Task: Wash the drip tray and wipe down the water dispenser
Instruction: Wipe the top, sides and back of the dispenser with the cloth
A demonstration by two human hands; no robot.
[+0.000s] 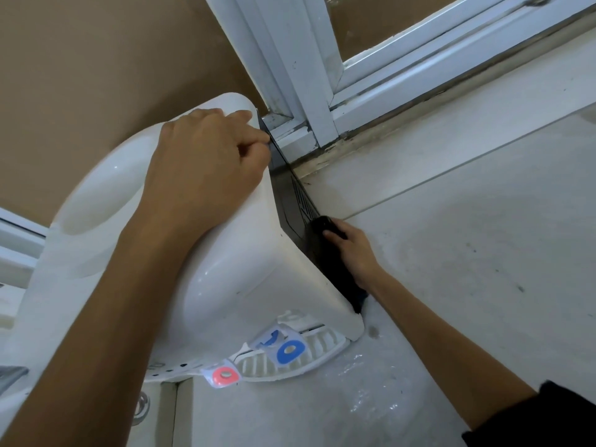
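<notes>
While I look down from the head camera, the white water dispenser point(225, 269) fills the left and middle of the view, standing on a pale tiled floor point(451, 221) against a tan wall point(96, 59). Its dark side panel point(295, 208), with a vented section, faces right. At the bottom, the white slotted drip tray point(309, 350) sits in place at the dispenser's front, just under 2 taps, 1 blue point(290, 350) and 1 red point(224, 375).

My left hand point(206, 162) rests on top of the dispenser near its back corner, with the fingers curled over the top edge where the white top meets the dark panel. My right hand point(351, 250) presses against the dark side panel, fingers wrapped around a dark object point(329, 225); I cannot tell what it is. A dark sleeve point(548, 414) covers that arm near the lower right corner.

Behind the dispenser, a white window frame point(290, 75) meets the floor, with grime along its base.
</notes>
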